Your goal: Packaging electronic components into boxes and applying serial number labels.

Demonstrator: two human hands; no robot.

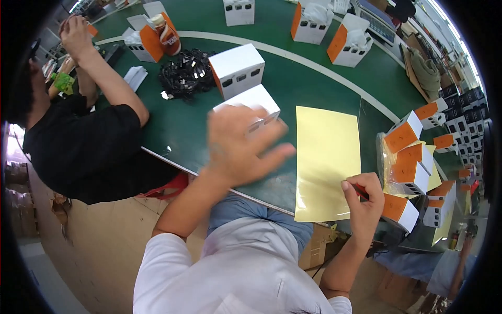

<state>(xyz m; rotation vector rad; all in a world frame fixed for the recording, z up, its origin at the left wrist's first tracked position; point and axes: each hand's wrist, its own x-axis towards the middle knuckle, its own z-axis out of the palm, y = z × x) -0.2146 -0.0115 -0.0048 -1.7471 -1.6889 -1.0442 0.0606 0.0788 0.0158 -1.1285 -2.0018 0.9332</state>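
Left hand (243, 146), fingers spread, partly covers white box (255, 99) beyond; right hand (366, 199), fingertips narrow, can't tell on what, by right edge of yellow sheet (327, 157), long axis pointing away.

A rectangular yellow sheet (327, 154) lies flat, just right of a partly hidden white box (256, 96).

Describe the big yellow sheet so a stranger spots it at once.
On the green table, look between the camera wearer's left hand and right hand. The yellow sheet lies flat there. Nearly all of it shows, unlike the yellow paper partly hidden among orange-and-white boxes farther right.
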